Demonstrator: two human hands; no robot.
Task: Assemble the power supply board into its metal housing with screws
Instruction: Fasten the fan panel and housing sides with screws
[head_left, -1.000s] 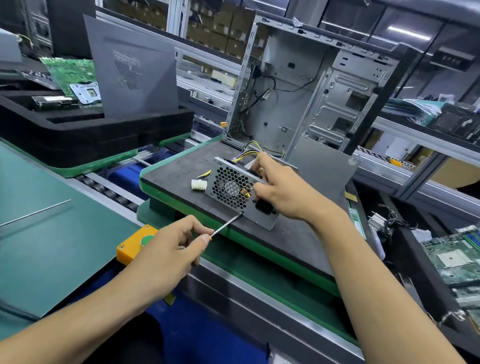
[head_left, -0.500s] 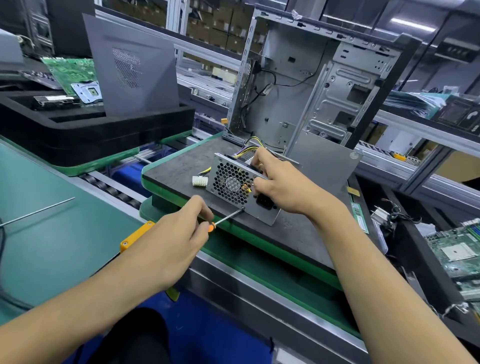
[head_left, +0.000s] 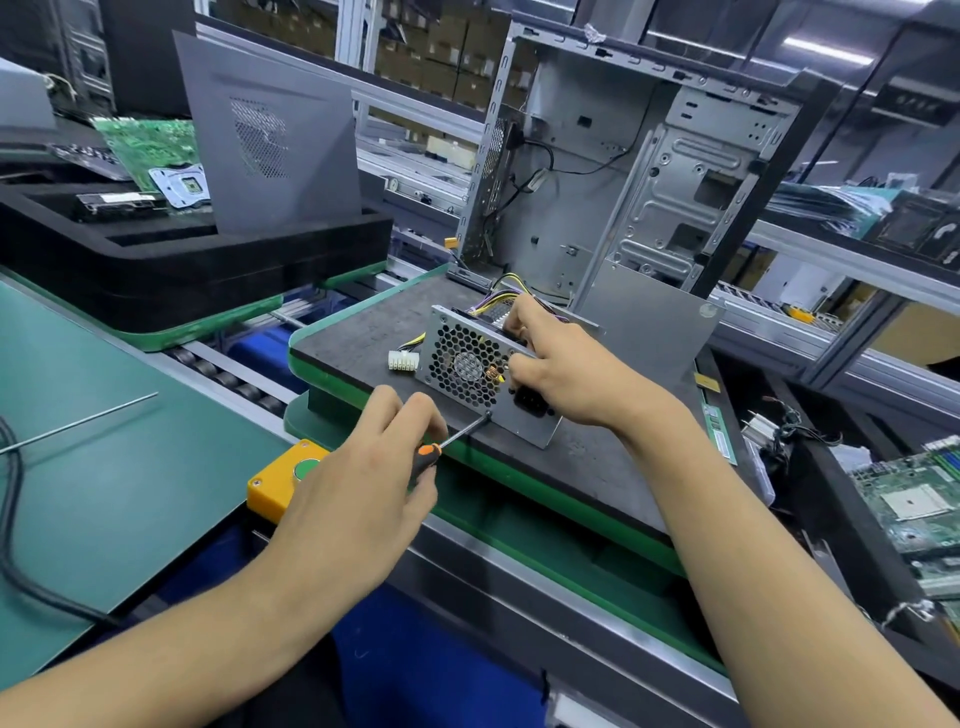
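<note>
My left hand (head_left: 363, 483) is nearest, fingers (head_left: 415, 415) curled round the orange-and-black handle of a screwdriver (head_left: 457, 434). Its shaft runs up and right from them, tip touching the lower edge of the metal housing (head_left: 483, 374), just below the fan grille. Just left of my left hand, partly hidden behind it: yellow button box (head_left: 275, 486) with a green button, at the edge of the green mat (head_left: 104, 467). Thin metal rod (head_left: 78, 423) lies on the mat, well left. Black cable (head_left: 15, 519) loops at far left.

My right hand (head_left: 561, 374) grasps the housing from the right, fingers hooked over its top edge, thumb against the front face; the hand covers part of the socket side. Housing sits upright on the dark pallet (head_left: 374, 332) on the counter. White connector (head_left: 402, 359) with yellow wires lies just left of the housing. More wires come out behind my right fingers; the board inside I cannot tell.

Beyond the fingers: open computer case (head_left: 597, 171) standing on the pallet. Far left: black foam tray (head_left: 182, 260) holding a grey side panel (head_left: 275, 156) and a green circuit board (head_left: 150, 145). Far right: another circuit board (head_left: 909, 504).
</note>
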